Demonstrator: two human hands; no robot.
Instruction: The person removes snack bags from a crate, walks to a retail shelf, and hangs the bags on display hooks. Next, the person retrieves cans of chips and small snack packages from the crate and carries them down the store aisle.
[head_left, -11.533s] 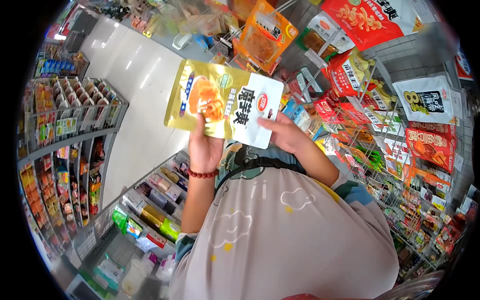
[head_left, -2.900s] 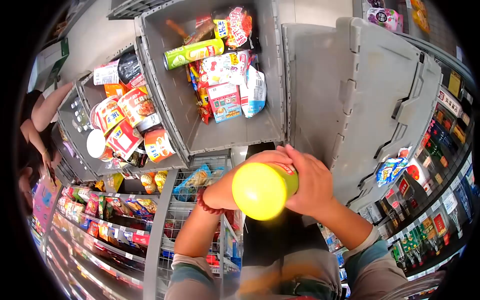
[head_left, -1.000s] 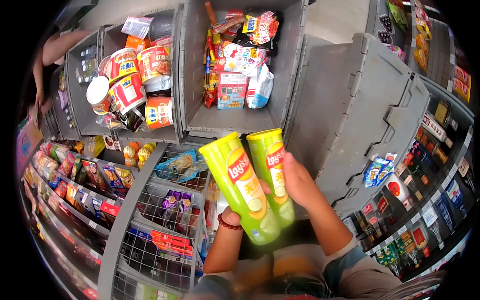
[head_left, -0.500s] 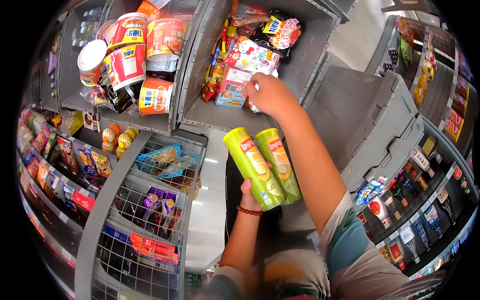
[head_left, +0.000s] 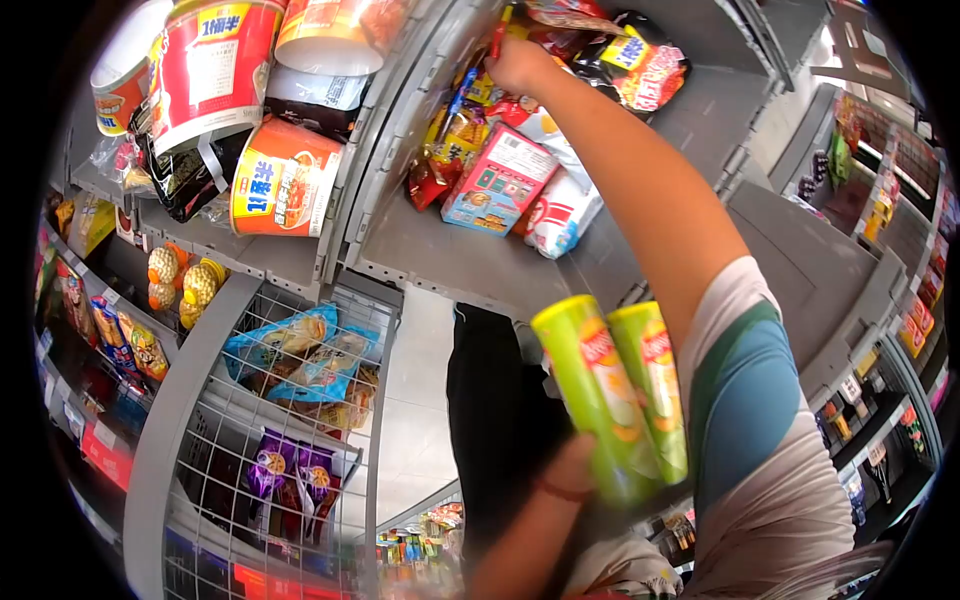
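My left hand (head_left: 570, 468), blurred, with a red bead bracelet, is wrapped round the lower part of two green Lay's chip cans. The nearer chip can (head_left: 600, 400) and the farther chip can (head_left: 650, 390) tilt side by side. Inside the grey crate, my right hand (head_left: 522, 72) is closed at the back left, its fingertips on a slim red stick-like packet (head_left: 502, 30). Below that hand lie a pink and blue box (head_left: 500, 180), a white and red bag (head_left: 562, 215) and yellow-red packets (head_left: 460, 140). A black noodle pack (head_left: 645, 65) lies to its right.
Instant noodle cups (head_left: 285, 180) fill the crate on the left. A wire-mesh basket (head_left: 200, 440) below holds blue and purple snack bags. The grey crate's wall (head_left: 690, 130) and folded-down lid (head_left: 810, 260) stand at right, with stocked shelves (head_left: 880, 420) beyond.
My right hand has moved from beside the pink and blue box to the crate's back left. The chip cans and my left hand have shifted right and down in view; the camera has come closer.
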